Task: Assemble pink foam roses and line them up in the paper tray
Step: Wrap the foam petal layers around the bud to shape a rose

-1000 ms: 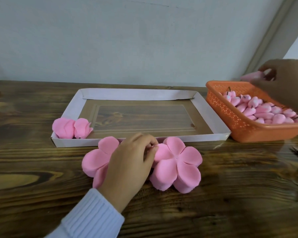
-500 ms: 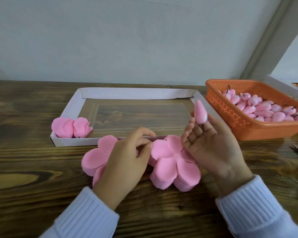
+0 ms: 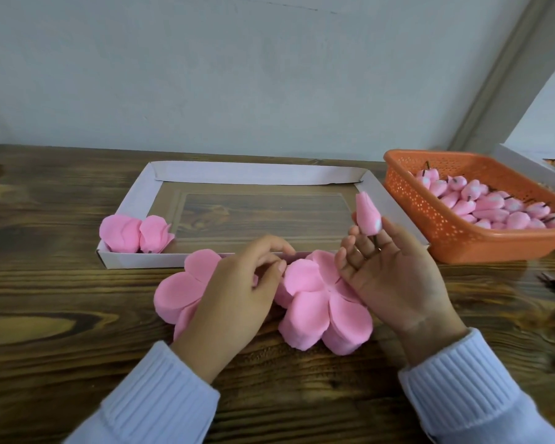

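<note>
Pinching a pink foam bud (image 3: 368,217) upright by its stem, the right hand (image 3: 394,277) keeps a palm-up grip just above the right petal stack (image 3: 321,312). Left of that grip, the left hand (image 3: 237,290) curls over the left petal stack (image 3: 177,290); whether its grip pinches a petal cannot be told. Beyond both grips, two roses (image 3: 135,233) lie in the paper tray (image 3: 257,173).

A pink foam bud (image 3: 367,216) points upward, its stem pinched at the fingertips of the right hand (image 3: 388,270). Just under that hand lies a stack of five-lobed pink petals (image 3: 321,309). A second stack (image 3: 177,290) lies partly beneath the left hand (image 3: 234,293). Beyond the left hand, two finished roses (image 3: 135,233) sit side by side in the near-left corner of the white paper tray (image 3: 253,173).
</note>
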A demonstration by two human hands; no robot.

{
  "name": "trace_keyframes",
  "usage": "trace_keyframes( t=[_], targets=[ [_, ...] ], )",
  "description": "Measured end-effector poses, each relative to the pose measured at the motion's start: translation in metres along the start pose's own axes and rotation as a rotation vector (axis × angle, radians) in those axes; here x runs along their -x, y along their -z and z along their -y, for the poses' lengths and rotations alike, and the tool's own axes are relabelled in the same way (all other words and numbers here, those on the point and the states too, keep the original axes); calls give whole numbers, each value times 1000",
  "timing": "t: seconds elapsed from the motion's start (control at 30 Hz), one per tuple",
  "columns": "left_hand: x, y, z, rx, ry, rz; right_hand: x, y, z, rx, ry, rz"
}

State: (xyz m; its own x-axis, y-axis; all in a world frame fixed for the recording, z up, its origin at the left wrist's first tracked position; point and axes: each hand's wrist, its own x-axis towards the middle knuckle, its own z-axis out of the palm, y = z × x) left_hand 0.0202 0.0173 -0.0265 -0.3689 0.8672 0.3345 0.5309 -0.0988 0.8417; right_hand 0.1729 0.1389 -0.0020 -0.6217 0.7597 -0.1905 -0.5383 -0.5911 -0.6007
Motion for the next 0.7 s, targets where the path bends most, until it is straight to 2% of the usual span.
trace_keyframes(
  t=[0.2,0.7],
  targets=[
    [-2,0,1,8,-22,57,0,-2,0,-8,3,-9],
    [2,0,-5,-42,-78,63,2,-2,-1,59,4,2]
  ],
)
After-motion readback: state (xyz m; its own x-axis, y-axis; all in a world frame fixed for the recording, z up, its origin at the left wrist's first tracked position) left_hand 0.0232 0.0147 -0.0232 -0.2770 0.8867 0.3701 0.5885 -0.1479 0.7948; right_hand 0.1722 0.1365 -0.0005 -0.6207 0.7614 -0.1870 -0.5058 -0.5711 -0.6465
